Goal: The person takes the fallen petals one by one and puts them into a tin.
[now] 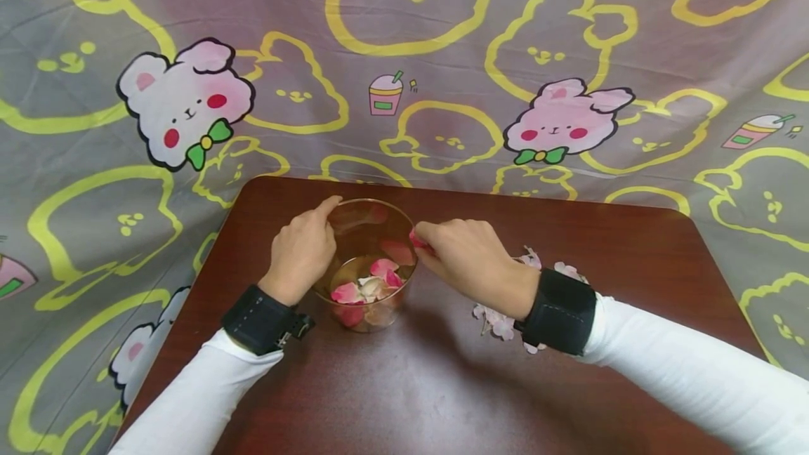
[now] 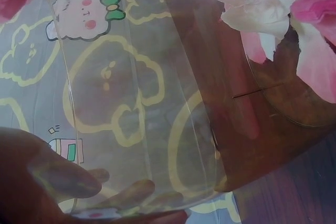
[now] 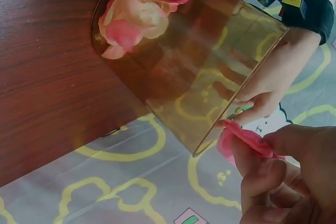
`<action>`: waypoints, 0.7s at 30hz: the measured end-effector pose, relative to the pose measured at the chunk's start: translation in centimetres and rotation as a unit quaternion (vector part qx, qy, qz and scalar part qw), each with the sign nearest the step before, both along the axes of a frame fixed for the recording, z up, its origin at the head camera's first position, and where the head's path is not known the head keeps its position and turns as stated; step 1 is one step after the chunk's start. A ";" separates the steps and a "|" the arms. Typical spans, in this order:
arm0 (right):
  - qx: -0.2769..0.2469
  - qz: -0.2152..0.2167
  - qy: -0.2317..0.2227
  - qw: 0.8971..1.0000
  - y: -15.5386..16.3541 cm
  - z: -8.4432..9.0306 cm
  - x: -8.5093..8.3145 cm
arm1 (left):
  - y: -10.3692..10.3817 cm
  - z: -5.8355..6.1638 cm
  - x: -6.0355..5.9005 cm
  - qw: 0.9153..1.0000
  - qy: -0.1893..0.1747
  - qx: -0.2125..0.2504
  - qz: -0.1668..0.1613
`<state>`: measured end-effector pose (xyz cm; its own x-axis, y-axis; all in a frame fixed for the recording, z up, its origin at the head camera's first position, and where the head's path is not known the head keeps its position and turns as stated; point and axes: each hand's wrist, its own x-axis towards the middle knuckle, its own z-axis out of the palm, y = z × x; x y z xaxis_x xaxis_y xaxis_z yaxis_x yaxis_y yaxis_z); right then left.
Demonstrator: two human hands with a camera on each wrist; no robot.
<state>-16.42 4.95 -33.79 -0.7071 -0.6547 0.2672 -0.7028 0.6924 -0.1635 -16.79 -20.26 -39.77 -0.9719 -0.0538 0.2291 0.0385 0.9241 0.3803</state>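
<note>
So we've got a clear, round plastic cup (image 1: 369, 265) standing upright on the dark reddish-brown wooden worktop (image 1: 442, 385), long axis vertical, mouth pointing straight up, sitting about mid-worktop toward the far edge. Our left hand (image 1: 302, 251) is curled round the cup's left wall, index finger lying along the rim; through the cup wall in the left wrist view we can see those fingers pressed against the plastic. Our right hand (image 1: 468, 255) pinches a single pink fabric petal (image 3: 242, 140) between thumb and fingertips, right at the cup's right rim, the petal sticking out toward the opening. In the bottom of the cup there's a loose heap of pink and cream petals (image 1: 369, 288). A sprig of pale pink artificial blossoms (image 1: 499, 321) lies on the worktop just under our right wrist. Grey cartoon-bunny cloth (image 1: 404, 55) hangs behind it all.
</note>
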 end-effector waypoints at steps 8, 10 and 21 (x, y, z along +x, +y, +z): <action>-0.020 0.026 0.008 0.999 -1.3 -0.2 0.1 | 0.0 0.0 0.0 1.000 -0.005 0.003 0.000; -0.025 0.031 0.006 0.999 -1.6 -0.3 0.1 | 0.0 0.0 0.0 1.000 -0.005 0.002 0.001; -0.010 0.035 -0.014 0.999 -3.1 -0.9 0.2 | 0.1 0.0 -0.1 1.000 -0.007 -0.001 0.001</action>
<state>-16.22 1.85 -34.65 -0.6671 -0.6978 0.2609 -0.7445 0.6378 -0.1975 -16.84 -20.19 -39.79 -0.9752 -0.0544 0.2146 0.0318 0.9249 0.3790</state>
